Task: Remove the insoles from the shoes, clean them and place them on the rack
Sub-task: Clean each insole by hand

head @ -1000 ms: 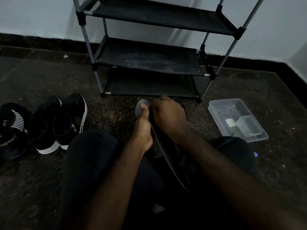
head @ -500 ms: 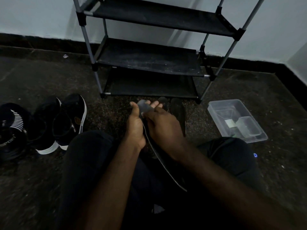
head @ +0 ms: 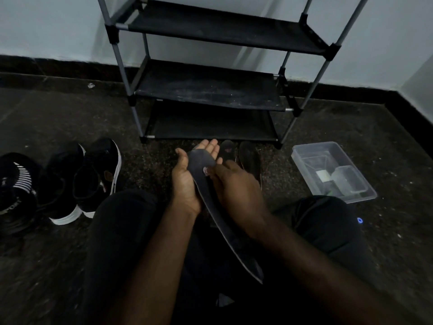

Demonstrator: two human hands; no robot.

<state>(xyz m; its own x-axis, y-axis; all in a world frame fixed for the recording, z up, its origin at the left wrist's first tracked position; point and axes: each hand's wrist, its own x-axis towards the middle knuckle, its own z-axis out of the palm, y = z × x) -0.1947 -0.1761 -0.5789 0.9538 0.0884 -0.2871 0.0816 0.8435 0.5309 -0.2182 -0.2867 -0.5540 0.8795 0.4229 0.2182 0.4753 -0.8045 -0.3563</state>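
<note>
Wide view first: dark speckled floor point(head: 70, 118) running to a pale wall, and the three-shelf black rack point(head: 206, 87) standing square ahead of me, its shelves bare and dusty. The person's legs, in dark trousers point(head: 121, 231), fill the bottom of my feed. Off to the left on the floor I see a pair of black shoes with white soles point(head: 77, 184) side by side, and a striped black shoe point(head: 16, 188) just beside them at the frame edge. To the right sits a clear plastic tub point(head: 302, 158) with smaller clear boxes inside.

Centre now: the insole point(head: 202, 160), long and dark, slants from the lap up toward the rack, held in the air between both hands. The left hand point(head: 186, 184) lies palm up, fingers stretched out, thumb raised, cradling the insole's far end. The right hand point(head: 236, 191) comes over from the other side, fingers bent, tips on the top face; whether it grips the edge or only presses, I cannot tell. By those tips is a small pale mark point(head: 206, 171). Just past the hands, two dark flat pieces point(head: 249, 160) lie before the rack, too dim to name.
</note>
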